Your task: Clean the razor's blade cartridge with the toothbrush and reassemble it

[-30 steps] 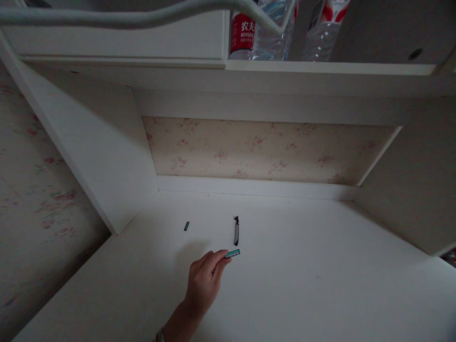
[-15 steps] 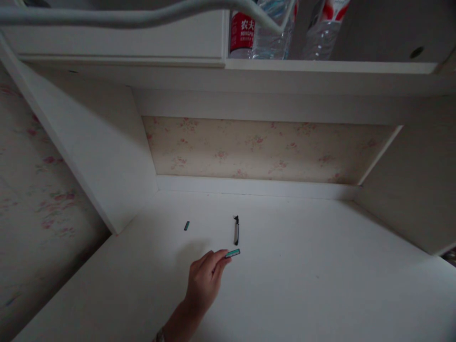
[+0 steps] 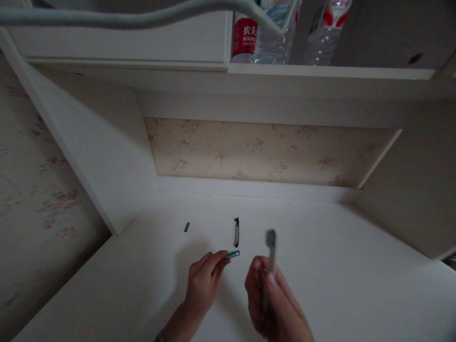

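My left hand [image 3: 206,280] pinches a small flat razor cartridge [image 3: 232,254], green with a dark edge, by its left end. It is held above the white desk. On the right, my right hand [image 3: 272,299] is closed around a toothbrush [image 3: 271,254], its dark, blurred head pointing up. Beyond the hands a slim black-and-silver razor handle [image 3: 237,233] lies on the desk. To its left lies a second green razor cartridge [image 3: 187,227], apart from both hands.
The white desk [image 3: 342,266] runs back to a low strip under floral wallpaper [image 3: 256,147]. Side panels [image 3: 96,156] enclose it. Overhead, a shelf [image 3: 320,71] holds plastic bottles [image 3: 245,38], and a pale bent tube [image 3: 135,19] crosses the top.
My right hand has come into view from below, holding the toothbrush. My left hand keeps its pinch on the cartridge in nearly the same place. The view has shifted slightly.
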`<act>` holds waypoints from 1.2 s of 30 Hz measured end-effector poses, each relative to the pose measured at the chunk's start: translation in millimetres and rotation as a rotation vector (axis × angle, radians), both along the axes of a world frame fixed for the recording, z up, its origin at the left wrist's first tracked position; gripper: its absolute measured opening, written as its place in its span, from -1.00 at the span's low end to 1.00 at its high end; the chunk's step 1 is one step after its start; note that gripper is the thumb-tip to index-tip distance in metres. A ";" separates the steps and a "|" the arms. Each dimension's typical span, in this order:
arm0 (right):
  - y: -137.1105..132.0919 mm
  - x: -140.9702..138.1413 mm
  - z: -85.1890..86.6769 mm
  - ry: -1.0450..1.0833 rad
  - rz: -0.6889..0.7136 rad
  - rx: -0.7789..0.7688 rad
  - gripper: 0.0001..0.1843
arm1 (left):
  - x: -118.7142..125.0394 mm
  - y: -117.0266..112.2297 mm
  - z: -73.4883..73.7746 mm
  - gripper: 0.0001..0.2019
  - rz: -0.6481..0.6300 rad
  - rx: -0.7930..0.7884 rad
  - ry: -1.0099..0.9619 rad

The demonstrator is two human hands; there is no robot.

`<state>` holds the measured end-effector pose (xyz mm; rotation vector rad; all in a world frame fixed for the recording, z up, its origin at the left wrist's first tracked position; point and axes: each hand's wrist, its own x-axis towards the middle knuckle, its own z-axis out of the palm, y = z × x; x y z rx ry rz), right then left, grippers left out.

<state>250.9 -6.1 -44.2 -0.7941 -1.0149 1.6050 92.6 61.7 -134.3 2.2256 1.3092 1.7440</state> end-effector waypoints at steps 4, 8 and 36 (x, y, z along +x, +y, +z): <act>34.0 -5.8 -29.6 -0.066 -0.094 0.009 -0.44 | -1.7 1.8 -4.2 -0.87 0.026 -0.018 -0.036; 32.2 -10.8 -61.3 -0.197 -0.057 0.029 -0.45 | -3.3 1.7 -2.4 -0.87 0.025 -0.009 -0.049; 31.7 -29.3 -103.6 -0.203 -0.158 -0.022 -0.43 | -5.1 0.2 4.1 -0.86 0.083 0.059 -0.048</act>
